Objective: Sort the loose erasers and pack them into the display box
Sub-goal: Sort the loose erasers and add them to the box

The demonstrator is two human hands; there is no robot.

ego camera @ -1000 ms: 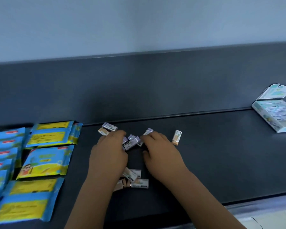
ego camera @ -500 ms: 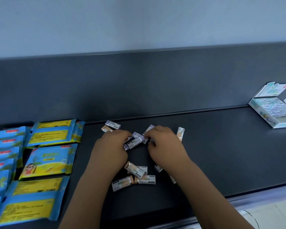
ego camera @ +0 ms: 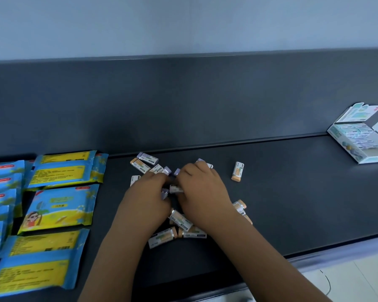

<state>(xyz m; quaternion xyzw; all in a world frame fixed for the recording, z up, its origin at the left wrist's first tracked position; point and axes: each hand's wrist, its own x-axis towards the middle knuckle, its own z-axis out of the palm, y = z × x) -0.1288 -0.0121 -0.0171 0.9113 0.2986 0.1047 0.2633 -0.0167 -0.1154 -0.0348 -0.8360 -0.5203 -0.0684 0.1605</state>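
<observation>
The left hand (ego camera: 148, 197) and right hand (ego camera: 203, 192) have been drawn closer together at mid-frame than half a second ago. The left grip is curled round purple-ended erasers (ego camera: 165, 192), and a white-sleeved eraser (ego camera: 176, 189) is pinched in the right grip. Orange-ended erasers (ego camera: 162, 237) are left on the bench (ego camera: 282, 192) under the wrists, so sorting by colour is judged to be under way. The display box (ego camera: 358, 147), at the right edge and well apart, is not yet reached.
</observation>
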